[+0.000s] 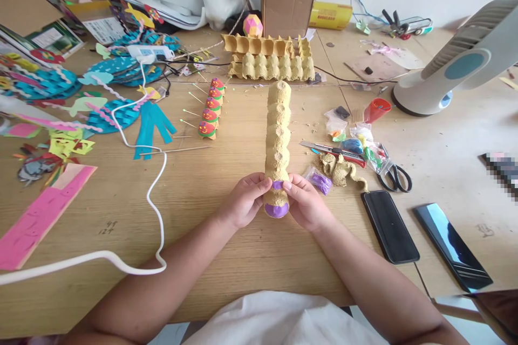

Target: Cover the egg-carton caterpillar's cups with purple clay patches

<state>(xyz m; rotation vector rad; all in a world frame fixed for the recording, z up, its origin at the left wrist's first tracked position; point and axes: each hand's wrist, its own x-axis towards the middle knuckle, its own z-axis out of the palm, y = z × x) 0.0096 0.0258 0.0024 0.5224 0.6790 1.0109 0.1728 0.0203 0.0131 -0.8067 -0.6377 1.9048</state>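
A long strip of egg carton [277,135], tan and bumpy, points away from me above the table. My left hand [246,199] grips its near end from the left, and my right hand [307,202] grips it from the right. Both thumbs press at a small patch of purple clay [277,185]. A larger purple patch [277,209] covers the bump nearest me. Just right of my right hand lies a bag of purple clay [319,180]. Beyond my left hand stands a finished-looking egg carton caterpillar [211,108] in red and green, with pins along its left side.
Torn carton scraps [340,170], a utility knife [343,153], scissors [394,175] and clay bags lie to the right. Nearer are a phone [390,226] and a dark glossy slab [452,245]. A white cord [151,194] runs down the left. A fan [445,70] stands back right.
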